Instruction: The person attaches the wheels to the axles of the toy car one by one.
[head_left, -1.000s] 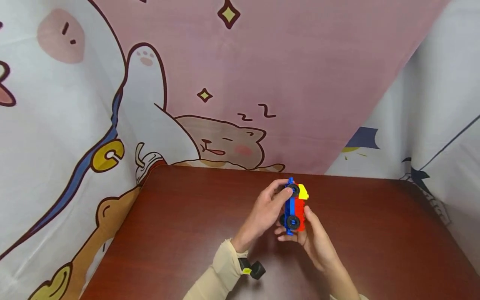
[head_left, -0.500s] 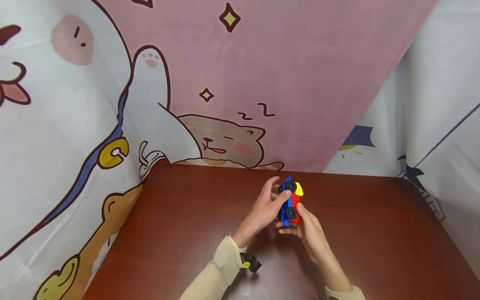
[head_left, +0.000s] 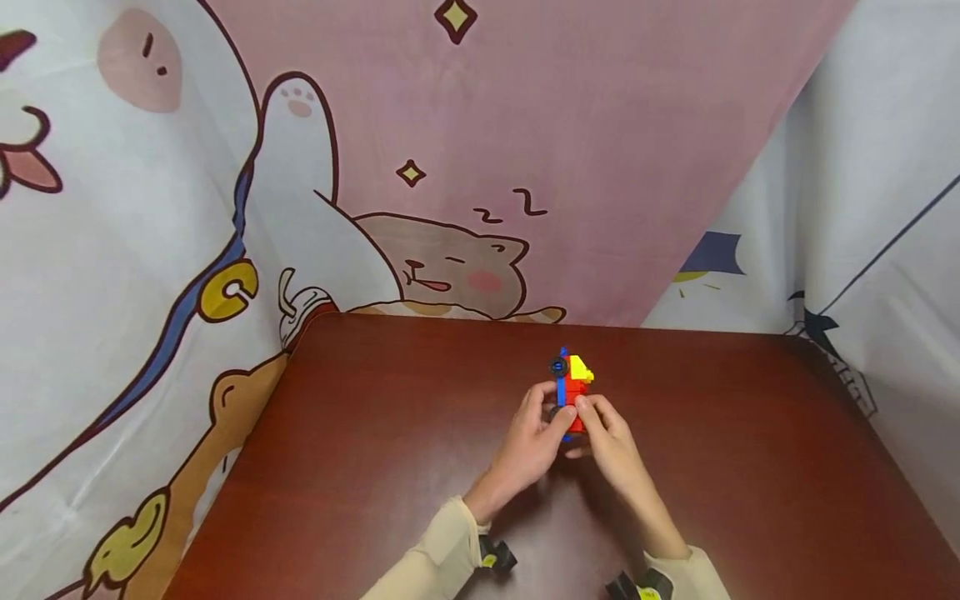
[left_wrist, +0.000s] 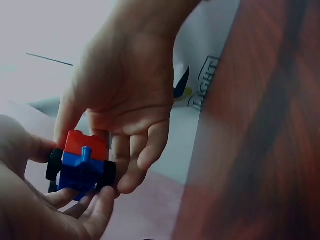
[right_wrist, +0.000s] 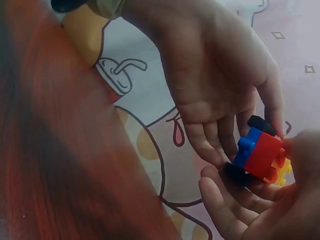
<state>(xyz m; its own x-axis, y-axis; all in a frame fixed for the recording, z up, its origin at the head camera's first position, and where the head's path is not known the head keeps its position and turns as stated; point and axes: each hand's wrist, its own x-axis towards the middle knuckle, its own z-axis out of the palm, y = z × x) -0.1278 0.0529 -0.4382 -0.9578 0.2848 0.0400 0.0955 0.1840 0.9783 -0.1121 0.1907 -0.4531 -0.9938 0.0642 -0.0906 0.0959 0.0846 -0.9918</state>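
A toy car (head_left: 572, 387) built of bricks is held between both hands above the table. It has a blue base, a red body, a yellow block near its far end and black wheels. My left hand (head_left: 531, 437) grips its near left side, thumb on the red part and fingers beneath. From the right, my right hand (head_left: 611, 437) pinches the red body between thumb and fingers. In the left wrist view the car (left_wrist: 84, 160) turns its blue end with a small peg toward the camera. Fingers hide part of its near wheels.
The dark red-brown table (head_left: 375, 433) spreads around the hands. A printed cloth with cartoon animals (head_left: 450, 275) hangs along its back edge and left side, and a pale cloth (head_left: 877, 208) hangs at the right. Black wrist cameras (head_left: 497, 554) sit on both wrists.
The car has rolled so its red and yellow top shows more and its underside less. Both hands have shifted slightly left, and the left thumb has slid from the wheel side to the near end.
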